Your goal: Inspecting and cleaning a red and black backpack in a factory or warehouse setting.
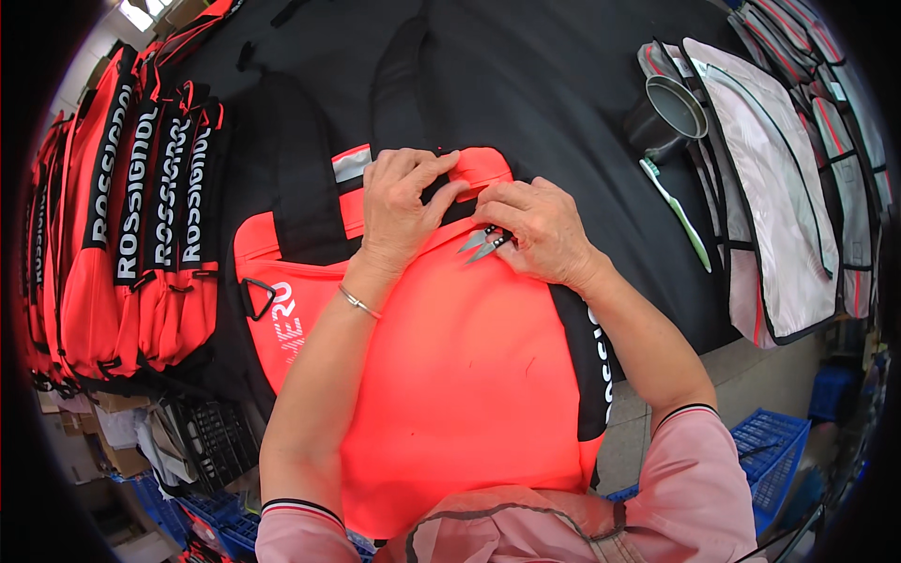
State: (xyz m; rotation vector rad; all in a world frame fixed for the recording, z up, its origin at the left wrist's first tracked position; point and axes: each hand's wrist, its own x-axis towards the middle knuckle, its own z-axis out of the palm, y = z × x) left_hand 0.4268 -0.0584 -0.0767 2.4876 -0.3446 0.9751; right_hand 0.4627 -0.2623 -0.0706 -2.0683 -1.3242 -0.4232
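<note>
The black-covered surface fills the middle of the workroom. At the near right, below it, a blue plastic crate stands on the floor. Nearest on the surface, reaching to the person's body, lies the red bag, its broad plain panel uppermost; short dark threads rest on this panel. Farther along, both hands meet at the bag's far edge. Left hand: fingers bent, with thumb and index tips at a red flap; whether they pinch it cannot be told. Right hand: fingers curled around small thread snips, blades spread and directed left and near, clear of the edge; its thumb and index are at the same edge.

Progress, as judged: the loose threads suggest that some trimming is done, while the far edge appears to remain in hand. The whole edge cannot be checked, since the hands cover part of it.

To the right, a green-and-white toothbrush lies near a dark metal cup. Black straps extend from the bag toward the far side. Flanking the surface are upright red-and-black bags at left and pale grey bags at right.
</note>
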